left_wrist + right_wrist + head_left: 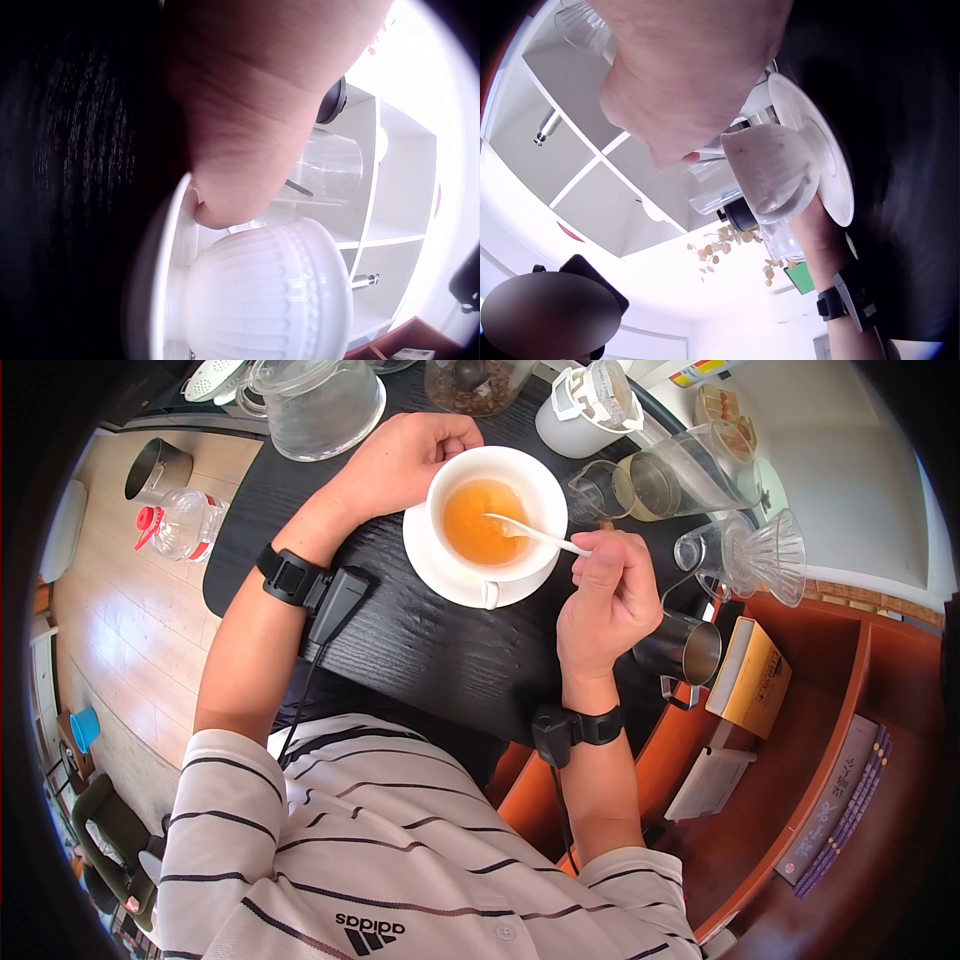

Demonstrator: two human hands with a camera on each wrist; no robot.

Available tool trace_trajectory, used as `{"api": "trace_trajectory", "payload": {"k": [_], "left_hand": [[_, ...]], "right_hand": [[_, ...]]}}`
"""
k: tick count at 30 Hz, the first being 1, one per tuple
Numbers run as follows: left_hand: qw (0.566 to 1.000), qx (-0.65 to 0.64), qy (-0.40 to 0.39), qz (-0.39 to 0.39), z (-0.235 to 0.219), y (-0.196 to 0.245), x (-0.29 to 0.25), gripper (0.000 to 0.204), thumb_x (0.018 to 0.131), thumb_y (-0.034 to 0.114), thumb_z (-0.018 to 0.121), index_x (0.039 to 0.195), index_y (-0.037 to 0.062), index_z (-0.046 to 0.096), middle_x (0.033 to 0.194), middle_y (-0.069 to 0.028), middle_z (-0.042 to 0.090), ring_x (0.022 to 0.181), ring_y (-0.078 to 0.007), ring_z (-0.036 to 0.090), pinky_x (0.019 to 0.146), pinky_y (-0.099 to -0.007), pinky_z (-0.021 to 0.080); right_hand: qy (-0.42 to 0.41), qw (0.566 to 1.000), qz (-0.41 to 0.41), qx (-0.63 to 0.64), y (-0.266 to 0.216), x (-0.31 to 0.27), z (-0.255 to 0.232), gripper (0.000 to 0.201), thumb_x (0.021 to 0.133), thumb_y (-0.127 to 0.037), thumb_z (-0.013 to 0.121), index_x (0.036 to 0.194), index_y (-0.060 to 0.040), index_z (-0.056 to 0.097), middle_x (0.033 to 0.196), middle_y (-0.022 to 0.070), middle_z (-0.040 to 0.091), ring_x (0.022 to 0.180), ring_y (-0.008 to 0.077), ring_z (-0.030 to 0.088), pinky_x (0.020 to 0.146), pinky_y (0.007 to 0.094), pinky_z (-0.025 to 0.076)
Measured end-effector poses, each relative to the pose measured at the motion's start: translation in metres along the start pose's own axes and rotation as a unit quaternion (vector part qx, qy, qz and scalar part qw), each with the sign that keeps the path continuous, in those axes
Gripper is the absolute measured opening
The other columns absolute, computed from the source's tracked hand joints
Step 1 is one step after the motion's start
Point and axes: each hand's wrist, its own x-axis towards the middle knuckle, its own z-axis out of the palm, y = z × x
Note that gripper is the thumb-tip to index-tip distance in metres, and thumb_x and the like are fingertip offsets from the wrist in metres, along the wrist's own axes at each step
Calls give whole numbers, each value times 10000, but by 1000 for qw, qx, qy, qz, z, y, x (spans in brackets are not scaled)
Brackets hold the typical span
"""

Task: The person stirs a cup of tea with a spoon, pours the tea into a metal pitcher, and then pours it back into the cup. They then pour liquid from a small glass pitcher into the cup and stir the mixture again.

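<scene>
A white cup (548, 495) with an amber drink (465, 530) stands on a white saucer (425, 565) on the black table. My right hand (612, 600) pinches the handle of a white spoon (548, 538), whose bowl dips into the drink. At the cup's far left side my left hand (395, 465) has its fingers curled at the saucer's edge. The left wrist view shows a fingertip just inside the saucer's rim, beside the ribbed cup (262, 292). Its other fingers are hidden there. The cup's handle (490, 595) points toward my body.
Along the back stand a glass pot (315, 410), a jar of dark beans (478, 395) and a white cup holding a drip bag (590, 420). Glass jugs (690, 475), a glass dripper (770, 555) and a metal pitcher (685, 650) crowd the right side, near a brown shelf (800, 750).
</scene>
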Motion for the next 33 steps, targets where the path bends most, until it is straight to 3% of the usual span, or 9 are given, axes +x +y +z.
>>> {"api": "trace_trajectory", "payload": {"k": [4, 6, 9, 12, 22, 28, 33], "left_hand": [[1000, -12, 1, -1, 1, 0, 0, 181, 962, 120, 776, 1080, 0, 711, 910, 9, 739, 837, -27, 652, 737, -215, 535], [1000, -17, 2, -2, 1, -1, 0, 180, 962, 119, 776, 1082, 1, 712, 908, 10, 737, 833, -27, 650, 734, -214, 533], [1000, -13, 2, -3, 1, 0, 0, 180, 960, 116, 775, 1085, 2, 714, 903, 13, 733, 824, -26, 643, 727, -212, 528], [1000, -3, 4, -2, 1, -1, 0, 182, 958, 116, 775, 1085, 1, 715, 895, 16, 727, 815, -24, 635, 720, -210, 522], [1000, -9, 6, -6, 1, 1, 0, 181, 951, 118, 779, 1078, 4, 718, 881, 19, 721, 808, -22, 628, 713, -212, 519], [1000, -7, 3, -7, 1, 0, 0, 182, 947, 116, 781, 1071, 2, 713, 868, 24, 714, 793, -22, 622, 706, -212, 514], [1000, -11, 5, -5, 1, 0, 0, 177, 946, 115, 780, 1066, 4, 711, 860, 28, 708, 786, -19, 616, 699, -211, 508]], "right_hand": [[-32, 999, -1, 13, -1, -1, 2, 112, 1004, -89, 766, 1004, 20, 795, 831, 63, 701, 676, 97, 559, 599, 238, 414], [-72, 996, -48, -35, -1, 1, 0, 209, 1076, -143, 682, 1027, 46, 759, 906, 70, 703, 686, 78, 578, 615, 222, 443], [-15, 999, -25, -38, -4, 1, 6, 115, 999, -91, 775, 1017, 20, 797, 834, 56, 695, 676, 97, 557, 605, 236, 415], [12, 999, -18, -23, -1, 2, 4, 121, 1005, -95, 770, 1019, 23, 796, 834, 45, 675, 675, 92, 550, 602, 236, 408], [-30, 999, -11, 13, -2, 0, 5, 135, 1024, -101, 747, 1013, 28, 784, 826, 35, 653, 677, 86, 539, 597, 234, 396], [18, 1000, 7, -23, -3, 1, 4, 129, 1024, -97, 745, 1009, 27, 781, 812, 37, 656, 681, 88, 547, 597, 236, 399], [-21, 1000, -1, 14, 1, -2, 1, 134, 1027, -101, 744, 1008, 27, 781, 810, 38, 660, 675, 86, 546, 597, 233, 398]]}}
